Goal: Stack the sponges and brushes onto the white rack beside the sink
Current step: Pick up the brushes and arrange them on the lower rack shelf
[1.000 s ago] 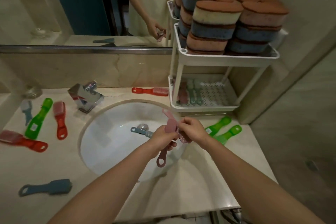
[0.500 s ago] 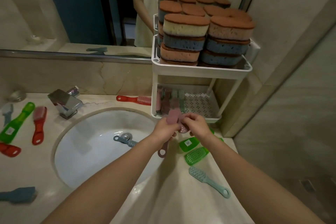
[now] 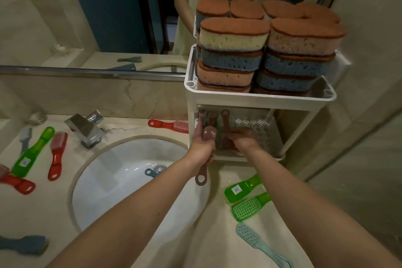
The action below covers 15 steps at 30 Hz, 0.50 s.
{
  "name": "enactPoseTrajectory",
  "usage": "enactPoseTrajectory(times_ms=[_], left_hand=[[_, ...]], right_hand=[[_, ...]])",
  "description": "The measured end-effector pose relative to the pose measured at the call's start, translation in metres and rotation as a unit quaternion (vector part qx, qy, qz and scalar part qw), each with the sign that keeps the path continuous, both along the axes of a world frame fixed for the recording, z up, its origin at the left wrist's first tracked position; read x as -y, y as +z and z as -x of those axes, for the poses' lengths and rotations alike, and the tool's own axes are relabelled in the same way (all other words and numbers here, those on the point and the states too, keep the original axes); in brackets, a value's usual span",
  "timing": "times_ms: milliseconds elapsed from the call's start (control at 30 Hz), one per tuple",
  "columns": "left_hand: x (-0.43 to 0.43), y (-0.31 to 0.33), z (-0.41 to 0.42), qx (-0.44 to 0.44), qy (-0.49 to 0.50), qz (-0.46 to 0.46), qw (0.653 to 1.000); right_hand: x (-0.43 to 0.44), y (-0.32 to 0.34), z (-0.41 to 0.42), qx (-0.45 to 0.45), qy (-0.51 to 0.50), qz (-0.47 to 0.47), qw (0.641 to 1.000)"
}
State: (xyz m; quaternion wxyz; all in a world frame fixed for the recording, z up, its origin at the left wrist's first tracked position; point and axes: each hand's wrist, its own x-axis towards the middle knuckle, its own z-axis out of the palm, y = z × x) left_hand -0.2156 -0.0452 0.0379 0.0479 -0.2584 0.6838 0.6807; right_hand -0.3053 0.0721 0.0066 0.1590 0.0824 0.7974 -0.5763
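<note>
Hands advanced from basin to white plastic two-tier rack (image 3: 261, 98), lower shelf. On left hand (image 3: 200, 147), fingers wrapped round dusty-pink plastic brush (image 3: 209, 134). On right hand (image 3: 242, 138), fingers curled, seating second pink brush (image 3: 225, 124). Placement imminent.

This is a home bathroom, seen at the washstand. A round white sink (image 3: 121, 172) is set into a pale marble-look table (image 3: 32, 213), with a chrome faucet (image 3: 84, 130) behind it. A wide mirror (image 3: 65, 6) covers the wall above and reflects a blue door (image 3: 113, 6). A white rack (image 3: 261, 98) in the corner holds sponges (image 3: 232, 37), and plastic brushes (image 3: 168, 125) lie about the table.
</note>
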Motion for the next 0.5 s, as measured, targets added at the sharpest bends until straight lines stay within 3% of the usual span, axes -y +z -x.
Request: enactPoseTrajectory(times_ms=[167, 500], left_hand=[[0.001, -0.007, 0.017, 0.011, 0.003, 0.0, 1.0], [-0.005, -0.021, 0.028, 0.047, -0.01, -0.019, 0.999]], right_hand=[[0.006, -0.02, 0.026, -0.013, 0.074, -0.131, 0.989], [0.01, -0.024, 0.035, -0.057, 0.139, -0.235, 0.96]])
